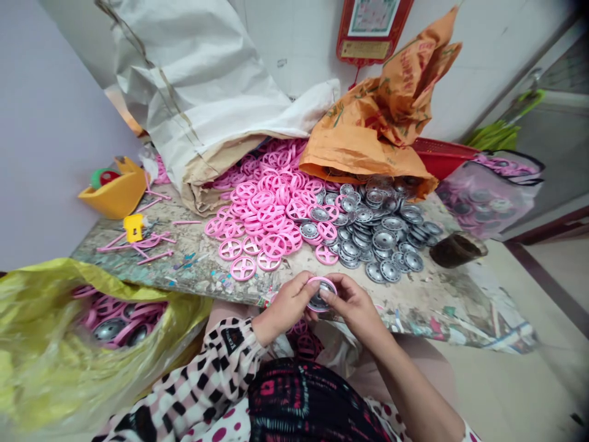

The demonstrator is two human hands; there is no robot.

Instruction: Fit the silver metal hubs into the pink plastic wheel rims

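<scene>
Pink-rimmed wheel (317,302) with a gray center: I see it between both hands, above the near edge of a worn table (202,270). From the left, a yellow plastic bag (41,344) holds pink and gray wheels, below a cut yellow container (117,193). Pink rods (156,256) lie by a small yellow piece (134,228). A white sack (207,67) opens onto heaped pink wheels (275,245). My left hand (289,302) pinches the wheel's left edge; my right hand (353,302) grips its right side, thumb on the gray face. Beyond, gray discs (384,240) spill under an orange sack (363,141). Rightward are a dark cup (455,250), a red basket (439,158) and a translucent bag (490,199) of wheels.
</scene>
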